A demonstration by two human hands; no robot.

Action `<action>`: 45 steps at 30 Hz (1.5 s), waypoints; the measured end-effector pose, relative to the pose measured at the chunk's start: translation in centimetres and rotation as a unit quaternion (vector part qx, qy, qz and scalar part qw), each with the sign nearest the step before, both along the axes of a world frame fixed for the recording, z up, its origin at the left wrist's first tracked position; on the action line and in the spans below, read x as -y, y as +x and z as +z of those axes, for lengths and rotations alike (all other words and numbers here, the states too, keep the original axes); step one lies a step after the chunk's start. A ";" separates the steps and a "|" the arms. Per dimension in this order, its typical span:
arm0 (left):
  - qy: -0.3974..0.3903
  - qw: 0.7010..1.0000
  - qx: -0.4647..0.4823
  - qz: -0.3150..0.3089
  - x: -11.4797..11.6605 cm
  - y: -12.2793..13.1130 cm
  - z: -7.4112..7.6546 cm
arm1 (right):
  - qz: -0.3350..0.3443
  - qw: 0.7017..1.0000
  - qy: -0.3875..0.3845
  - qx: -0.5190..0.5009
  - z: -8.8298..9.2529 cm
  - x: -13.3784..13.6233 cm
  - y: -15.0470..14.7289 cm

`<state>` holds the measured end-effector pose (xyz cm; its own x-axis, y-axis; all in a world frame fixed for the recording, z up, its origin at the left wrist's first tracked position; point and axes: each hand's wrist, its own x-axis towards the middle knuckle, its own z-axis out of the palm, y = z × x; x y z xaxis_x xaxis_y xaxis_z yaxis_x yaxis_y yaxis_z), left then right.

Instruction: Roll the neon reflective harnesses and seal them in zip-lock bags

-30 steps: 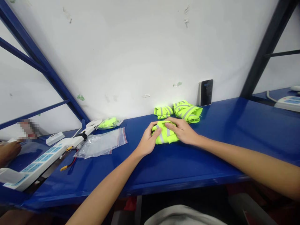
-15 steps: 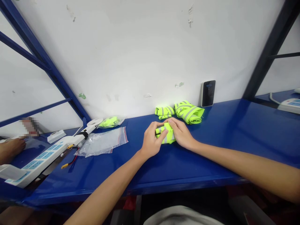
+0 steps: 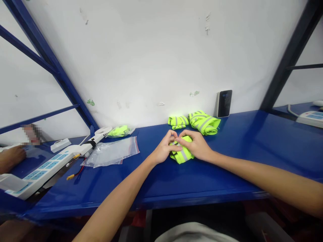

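A rolled-up neon yellow reflective vest (image 3: 183, 156) with silver-grey stripes and a dark edge lies at the middle of the blue table. My left hand (image 3: 165, 148) grips its left side, thumb stretched across the top. From the right, my right hand (image 3: 198, 145) closes over the roll, its fingertips meeting those of the left. Behind my hands, against the wall, lie two more neon bundles: a small roll (image 3: 178, 121) and a larger loose one (image 3: 205, 123). The underside of the held roll is hidden.
Clear zip bags (image 3: 116, 153) lie to the left, near a bagged neon bundle (image 3: 120, 130) and a small white fan (image 3: 103, 131). A long power strip (image 3: 50, 165) runs along the left side. A dark-screened device (image 3: 224, 103) leans on the wall. Another person's hand (image 3: 15, 157) shows far left.
The roll has turned and sits slightly nearer to me, showing more of its striped side. My right hand has shifted over its top, and both sets of fingers have come together.
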<state>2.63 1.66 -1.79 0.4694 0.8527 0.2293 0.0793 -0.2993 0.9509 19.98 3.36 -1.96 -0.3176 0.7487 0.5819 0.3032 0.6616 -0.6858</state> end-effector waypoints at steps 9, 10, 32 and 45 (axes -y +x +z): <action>0.215 0.892 -0.391 0.068 0.5 -8.0 6.4 | -0.056 0.998 -0.020 0.020 0.7 -2.1 1.9; 0.182 0.881 -0.428 0.087 0.4 -9.7 7.1 | -0.062 0.998 -0.017 0.022 0.6 -2.4 2.1; 0.136 0.777 -0.612 0.059 -2.7 -11.8 7.4 | -0.045 0.996 -0.064 -0.036 0.5 -3.5 1.8; 0.423 0.830 -0.360 0.058 -3.2 0.0 3.4 | -0.102 0.937 -0.177 -0.285 -0.3 -5.9 3.0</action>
